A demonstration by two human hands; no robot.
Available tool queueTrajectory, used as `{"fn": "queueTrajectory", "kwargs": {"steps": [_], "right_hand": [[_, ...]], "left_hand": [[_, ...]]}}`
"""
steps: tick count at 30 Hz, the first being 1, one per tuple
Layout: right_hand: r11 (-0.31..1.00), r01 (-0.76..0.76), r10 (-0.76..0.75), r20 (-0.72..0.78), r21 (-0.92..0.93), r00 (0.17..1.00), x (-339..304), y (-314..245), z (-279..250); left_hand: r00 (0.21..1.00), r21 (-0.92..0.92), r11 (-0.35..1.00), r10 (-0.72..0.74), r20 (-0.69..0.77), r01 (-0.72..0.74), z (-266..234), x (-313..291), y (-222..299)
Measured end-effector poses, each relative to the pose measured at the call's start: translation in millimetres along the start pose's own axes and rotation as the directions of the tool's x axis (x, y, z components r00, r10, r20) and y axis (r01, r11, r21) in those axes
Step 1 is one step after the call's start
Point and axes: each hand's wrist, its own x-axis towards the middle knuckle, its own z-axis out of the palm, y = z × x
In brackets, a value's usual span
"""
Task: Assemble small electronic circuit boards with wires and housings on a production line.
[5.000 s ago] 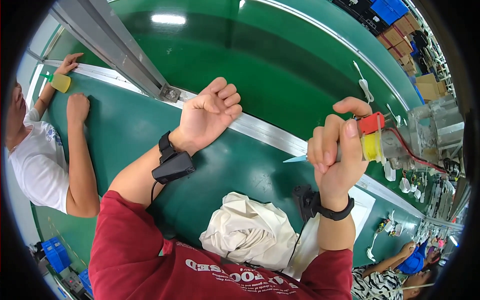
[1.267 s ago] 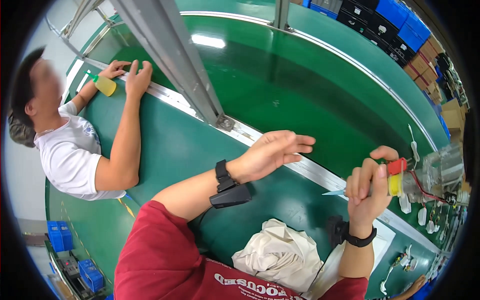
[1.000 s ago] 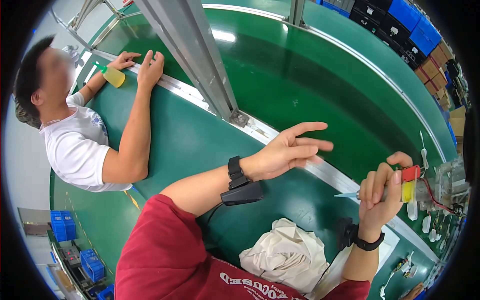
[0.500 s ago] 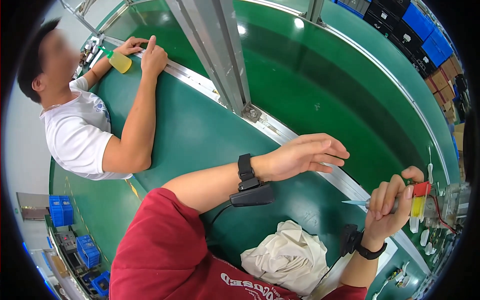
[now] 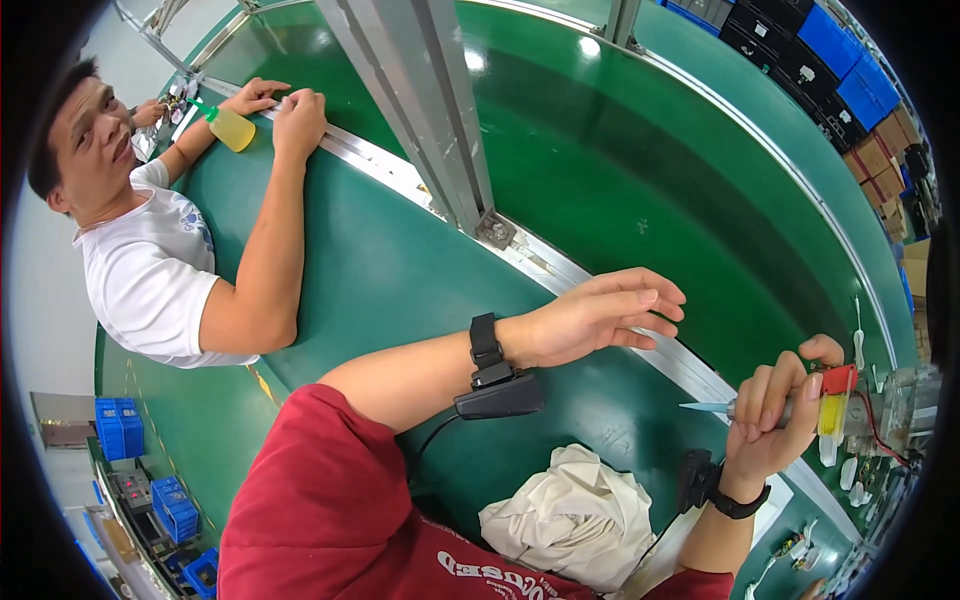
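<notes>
My left hand (image 5: 590, 318) hovers over the metal rail at the belt's edge, fingers stretched out and a little apart, holding nothing. At the right, my right hand (image 5: 775, 410) is closed round a grey-handled tool with a pale blue pointed tip (image 5: 705, 407), which points left. Just beyond those fingers is a red and yellow part (image 5: 836, 400) with thin wires; I cannot tell whether it belongs to the tool. A crumpled cream cloth (image 5: 570, 515) lies on the green tabletop between my forearms. Black straps with small black devices sit on both my wrists.
A metal post (image 5: 420, 110) rises from the rail (image 5: 690, 375) beside the green belt (image 5: 640, 170). At the left, a person in a white shirt (image 5: 150, 275) leans on the table by a yellow squeeze bottle (image 5: 232, 130). Small white parts and wires (image 5: 795, 548) lie at the lower right.
The person at the left has turned their head toward me and drawn their hand in slightly. My hands keep their poses; the whole view has shifted slightly.
</notes>
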Motion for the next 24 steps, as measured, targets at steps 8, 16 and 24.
{"fn": "queueTrajectory", "kwargs": {"steps": [8,16,24], "right_hand": [[0.999,0.038,-0.039,0.079,0.017,0.996,-0.1,0.7,-1.1],[0.999,0.039,-0.039,0.042,0.011,0.998,0.2,0.5,-5.4],[0.999,0.015,-0.015,0.013,-0.038,1.0,1.5,-1.3,0.2]], "left_hand": [[1.0,0.0,1.0,-0.006,0.0,0.006,1.2,1.1,-0.8],[1.0,-0.007,1.0,-0.008,0.003,0.008,0.9,3.1,-3.0],[1.0,0.004,1.0,-0.017,-0.017,0.017,0.7,2.8,-1.2]]}}
